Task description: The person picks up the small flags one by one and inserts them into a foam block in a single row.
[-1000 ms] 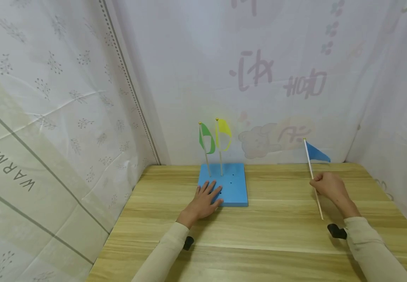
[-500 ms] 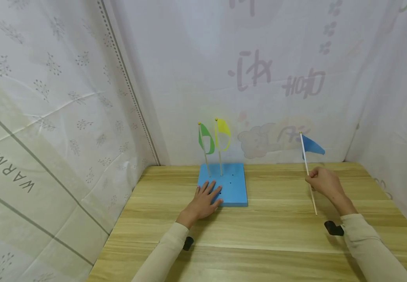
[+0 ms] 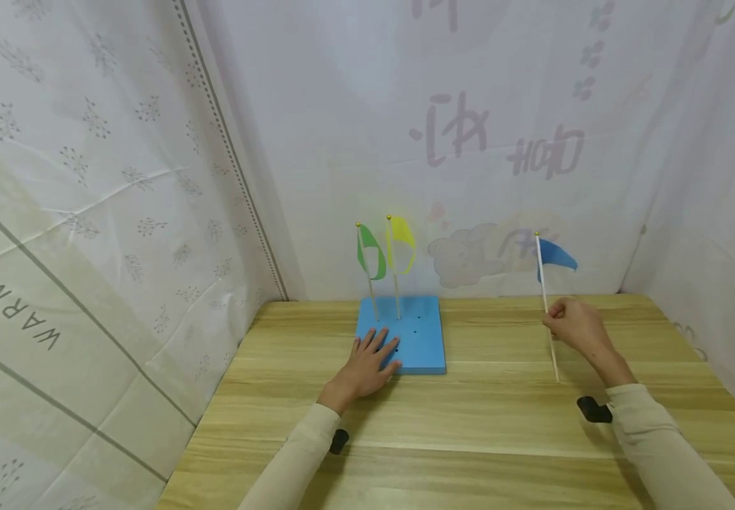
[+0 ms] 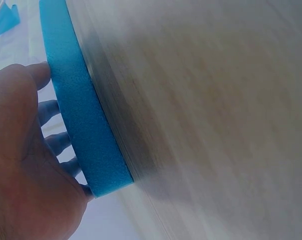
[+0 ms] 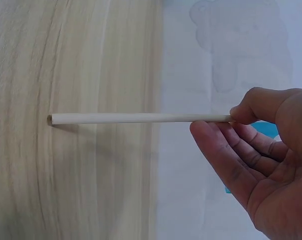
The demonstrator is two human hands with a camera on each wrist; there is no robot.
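Observation:
My left hand rests with spread, straight fingers on the front left of a blue foam board, which has several small holes. In the left wrist view the board's thick edge runs beside the thumb. A green flag and a yellow flag stand upright in the board's back part. To the right, my right hand pinches the stick of a small blue flag between thumb and fingers. That flag is nearly upright, leaning slightly left, and its bare lower stick points down to the table.
The wooden table carries the board near its back edge. A patterned white cloth hangs right behind it, with more cloth on the left and right sides. A black wrist device sits under the right forearm.
My right hand has moved left, bringing the blue flag slightly up and closer to the board. The left hand stays in place on the board.

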